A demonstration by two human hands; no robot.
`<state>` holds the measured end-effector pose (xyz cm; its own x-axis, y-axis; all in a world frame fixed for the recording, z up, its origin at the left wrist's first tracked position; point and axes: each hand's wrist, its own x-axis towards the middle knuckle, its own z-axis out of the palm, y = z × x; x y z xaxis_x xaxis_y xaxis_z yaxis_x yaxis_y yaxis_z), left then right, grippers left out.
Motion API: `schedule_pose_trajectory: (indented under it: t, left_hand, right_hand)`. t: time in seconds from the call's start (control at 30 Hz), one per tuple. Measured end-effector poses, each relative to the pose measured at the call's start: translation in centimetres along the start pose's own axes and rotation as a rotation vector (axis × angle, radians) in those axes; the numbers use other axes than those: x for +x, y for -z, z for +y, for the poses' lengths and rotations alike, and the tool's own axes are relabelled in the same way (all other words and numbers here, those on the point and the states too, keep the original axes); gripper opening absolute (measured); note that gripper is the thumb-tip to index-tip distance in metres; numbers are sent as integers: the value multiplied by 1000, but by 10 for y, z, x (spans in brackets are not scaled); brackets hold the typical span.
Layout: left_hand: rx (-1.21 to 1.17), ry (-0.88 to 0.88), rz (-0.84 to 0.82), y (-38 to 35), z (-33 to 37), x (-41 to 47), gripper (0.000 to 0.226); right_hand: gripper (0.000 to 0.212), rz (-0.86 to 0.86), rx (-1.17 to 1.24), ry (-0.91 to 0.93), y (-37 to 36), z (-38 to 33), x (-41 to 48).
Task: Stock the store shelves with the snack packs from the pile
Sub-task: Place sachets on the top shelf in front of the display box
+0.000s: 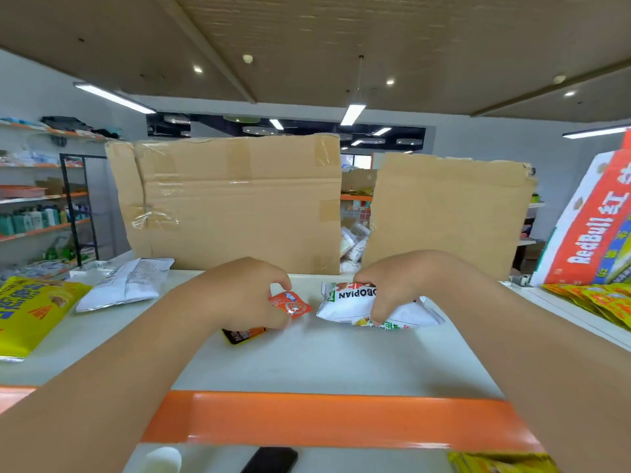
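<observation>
You are pinching the small red pack in your left hand, and at its 3 o'clock (just beside, not touching) your right hand is gripping the white snack pack, long axis running 9 to 3 o'clock, both low at the white shelf.

Brown panelled ceiling overhead, a hanging strip light glowing at centre. Pale grey wall behind. Orange-edged wall shelves down the left, a black rack beside them. Two cardboard sheets stand upright ahead.
</observation>
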<state>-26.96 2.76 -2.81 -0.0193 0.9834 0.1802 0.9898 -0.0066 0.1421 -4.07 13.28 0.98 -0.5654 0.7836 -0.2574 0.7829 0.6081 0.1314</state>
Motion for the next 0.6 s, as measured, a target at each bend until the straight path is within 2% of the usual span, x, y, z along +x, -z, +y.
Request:
schedule_pose_trajectory:
  t: [0.07,0.2,0.4,0.6]
  left_hand:
    - [-10,-56,36,1,21,7,47]
    - [-69,-189,87,3,76,16,42]
    - [-150,-434,131,-14,207,29,44]
    - [-307,-698,184,-46,349,17,46]
  right_hand:
    - [30,45,88,-11,-3,26,-22]
    - [37,169,233,-75,-9,83,-85]
    - [46,332,251,-358,-48,171,-209]
    - [77,331,239,-633,-111,240,-339]
